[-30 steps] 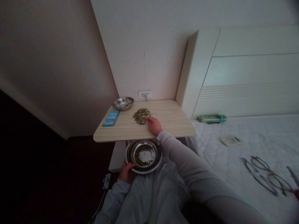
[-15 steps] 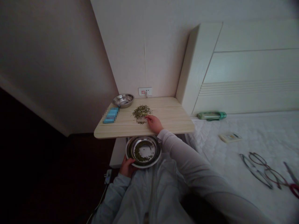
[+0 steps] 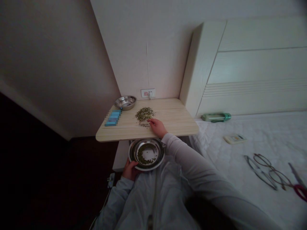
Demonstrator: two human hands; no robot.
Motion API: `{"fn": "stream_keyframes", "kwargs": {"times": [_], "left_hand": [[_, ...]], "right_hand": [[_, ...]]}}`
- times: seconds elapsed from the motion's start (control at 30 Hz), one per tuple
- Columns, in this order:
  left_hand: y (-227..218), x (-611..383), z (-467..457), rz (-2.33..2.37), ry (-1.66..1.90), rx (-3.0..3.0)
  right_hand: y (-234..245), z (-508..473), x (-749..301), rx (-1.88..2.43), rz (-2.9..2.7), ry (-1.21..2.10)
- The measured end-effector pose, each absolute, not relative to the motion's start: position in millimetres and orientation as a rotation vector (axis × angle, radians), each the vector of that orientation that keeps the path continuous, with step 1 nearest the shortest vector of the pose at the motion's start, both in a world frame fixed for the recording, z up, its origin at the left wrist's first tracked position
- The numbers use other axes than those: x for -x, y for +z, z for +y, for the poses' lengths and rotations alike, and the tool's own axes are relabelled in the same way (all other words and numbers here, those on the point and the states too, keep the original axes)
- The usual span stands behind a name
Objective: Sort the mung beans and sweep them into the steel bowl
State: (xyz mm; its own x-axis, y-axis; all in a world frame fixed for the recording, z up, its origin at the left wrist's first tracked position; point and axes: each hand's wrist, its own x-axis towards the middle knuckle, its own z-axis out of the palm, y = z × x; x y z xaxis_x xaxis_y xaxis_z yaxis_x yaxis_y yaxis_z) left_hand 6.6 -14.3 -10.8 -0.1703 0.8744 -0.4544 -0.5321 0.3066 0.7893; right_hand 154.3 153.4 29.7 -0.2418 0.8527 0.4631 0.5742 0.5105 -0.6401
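Observation:
My left hand (image 3: 130, 170) grips the near left rim of a steel bowl (image 3: 158, 149), thumb over the edge. The bowl is tilted toward me just below the table's front edge, with small green beans, like mung beans, along its inner wall. Over the tabletop, my right hand (image 3: 157, 127) pinches a small clear, flat plastic piece (image 3: 144, 123), whose exact kind I cannot make out. This piece is at the near edge of a loose pile of green beans (image 3: 145, 113), with a few beans under or beside it.
The pale wooden table (image 3: 177, 123) also bears a second steel bowl (image 3: 125, 103) and a blurred blue item (image 3: 113, 118). A wall socket (image 3: 148, 93) sits behind it. On the bed at right lie a green bottle (image 3: 216, 117), a pale box (image 3: 234, 139), glasses (image 3: 271, 169) and scissors (image 3: 300, 191).
My right hand has shifted slightly left with the clear piece along the near side of the pile. Fewer beans show around the piece. My left hand keeps hold of the bowl.

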Motion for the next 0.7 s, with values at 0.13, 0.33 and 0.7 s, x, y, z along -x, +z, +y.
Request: {"fn": "stream_keyframes", "kwargs": {"times": [0.13, 0.33, 0.7], "left_hand": [[-10, -7, -14, 1.195, 1.296, -0.399], [-12, -6, -13, 1.152, 1.312, -0.398], [-10, -6, -15, 1.174, 1.300, -0.392]], "right_hand": [[29, 154, -156, 1.180, -1.806, 0.533], [29, 159, -162, 1.303, -1.521, 0.651], [33, 155, -197, 1.432, -1.568, 0.636]]}}
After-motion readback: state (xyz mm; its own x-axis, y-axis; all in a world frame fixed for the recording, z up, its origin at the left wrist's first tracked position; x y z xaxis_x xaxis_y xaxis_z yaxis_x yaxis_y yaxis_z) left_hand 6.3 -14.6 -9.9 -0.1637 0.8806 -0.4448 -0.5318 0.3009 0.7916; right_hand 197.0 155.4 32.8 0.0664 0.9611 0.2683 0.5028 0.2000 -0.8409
